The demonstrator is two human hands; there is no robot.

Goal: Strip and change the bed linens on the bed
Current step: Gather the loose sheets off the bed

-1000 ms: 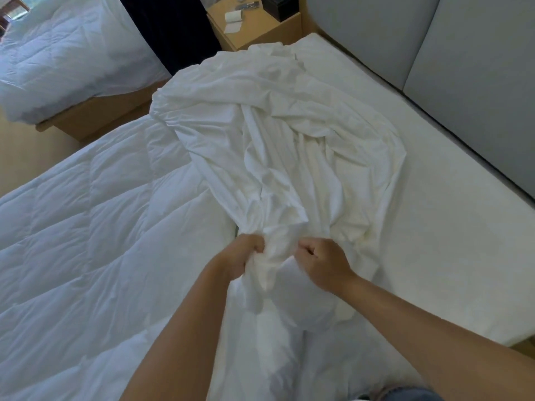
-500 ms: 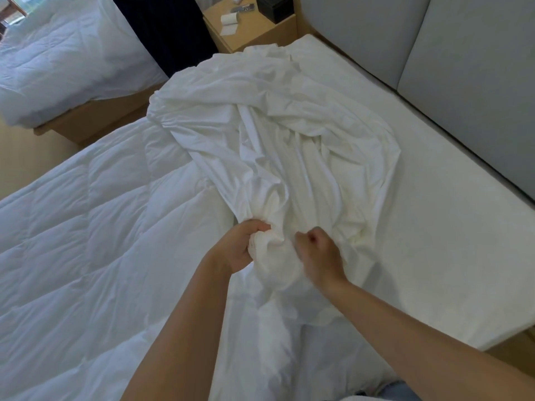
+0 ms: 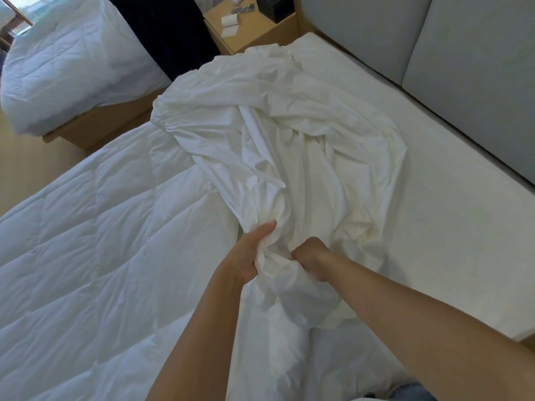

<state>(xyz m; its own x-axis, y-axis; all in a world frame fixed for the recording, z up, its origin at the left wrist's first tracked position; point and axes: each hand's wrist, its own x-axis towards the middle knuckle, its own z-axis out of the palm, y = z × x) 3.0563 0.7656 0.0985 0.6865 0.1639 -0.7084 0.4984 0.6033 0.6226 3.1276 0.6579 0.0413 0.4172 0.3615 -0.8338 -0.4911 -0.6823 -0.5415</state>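
Since 0.5 s ago: the left hand (image 3: 246,256) has stretched its thumb up over the bunch, and the right hand (image 3: 311,256) has rolled into a tighter fist beside it. I log both hands clamped on the gathered white sheet (image 3: 289,134), close together, near centre. The sheet lies crumpled from the grip toward the far nightstand (image 3: 260,39). It covers the bare mattress (image 3: 434,227) on the right and overlaps the quilted duvet (image 3: 86,256) on the left. The papers (image 3: 230,30) on the nightstand are too small to read.
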